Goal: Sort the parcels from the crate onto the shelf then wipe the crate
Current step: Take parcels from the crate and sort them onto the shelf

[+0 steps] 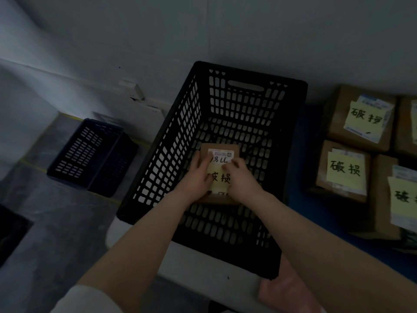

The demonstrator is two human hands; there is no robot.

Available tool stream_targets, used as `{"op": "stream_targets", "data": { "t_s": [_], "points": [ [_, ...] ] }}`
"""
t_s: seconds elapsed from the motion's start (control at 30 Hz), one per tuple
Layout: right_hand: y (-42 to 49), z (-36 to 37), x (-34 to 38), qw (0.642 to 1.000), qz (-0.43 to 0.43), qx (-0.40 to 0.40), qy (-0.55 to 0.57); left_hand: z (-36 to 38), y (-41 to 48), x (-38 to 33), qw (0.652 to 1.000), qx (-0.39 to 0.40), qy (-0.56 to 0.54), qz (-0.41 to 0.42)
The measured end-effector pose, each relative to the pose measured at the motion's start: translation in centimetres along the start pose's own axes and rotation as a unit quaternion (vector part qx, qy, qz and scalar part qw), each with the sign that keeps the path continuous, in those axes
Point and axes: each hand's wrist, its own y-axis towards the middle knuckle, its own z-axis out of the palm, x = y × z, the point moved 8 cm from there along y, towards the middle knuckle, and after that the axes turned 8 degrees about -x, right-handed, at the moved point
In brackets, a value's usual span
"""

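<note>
A black slatted plastic crate (180, 123) stands on a white surface against the wall. Inside it lies one brown cardboard parcel (222, 147) with a white shipping label and a yellow handwritten note on top. Both my hands reach down into the crate. My left hand (198, 175) grips the parcel's left side, fingers laid over its top. My right hand (240, 177) holds the right side, fingers curled over the yellow note. The parcel's lower edge is hidden behind my hands.
Several brown parcels with yellow notes (346, 170) lie on a blue surface to the right of the crate. A pink cloth (286, 290) lies at the crate's near right corner. A dark blue crate (90, 154) sits on the grey floor at the left.
</note>
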Motion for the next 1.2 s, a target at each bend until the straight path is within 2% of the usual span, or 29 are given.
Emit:
{"op": "stream_targets", "data": {
  "t_s": [0.13,0.23,0.43,0.57,0.77,1.03,1.2],
  "points": [
    [0.6,0.4,-0.2,0.999,0.001,-0.008,0.037,0.1,0.1,-0.3,0.997,0.021,0.039,0.068],
    [0.9,0.5,-0.6,0.999,0.006,-0.009,0.042,0.2,0.1,-0.5,0.994,0.034,0.052,0.088],
    [0.9,0.7,-0.5,0.997,0.011,-0.040,0.058,-0.4,0.2,-1.1,0.992,-0.015,0.091,0.090],
    [0.5,-0.3,-0.1,0.996,0.001,-0.062,0.066,-2.0,0.1,-2.0,0.991,-0.045,0.076,0.098],
    [-1.8,-5.9,2.3,0.985,-0.069,-0.140,0.074,-6.0,-2.1,-5.8,0.980,-0.128,0.064,0.135],
    [-6.3,-14.6,6.2,0.955,-0.140,-0.250,0.077,-13.2,-6.5,-14.4,0.940,-0.249,0.088,0.216],
    [-9.7,-18.0,6.1,0.943,-0.140,-0.294,0.075,-14.2,-8.7,-18.8,0.922,-0.268,0.102,0.259]
  ]
}}
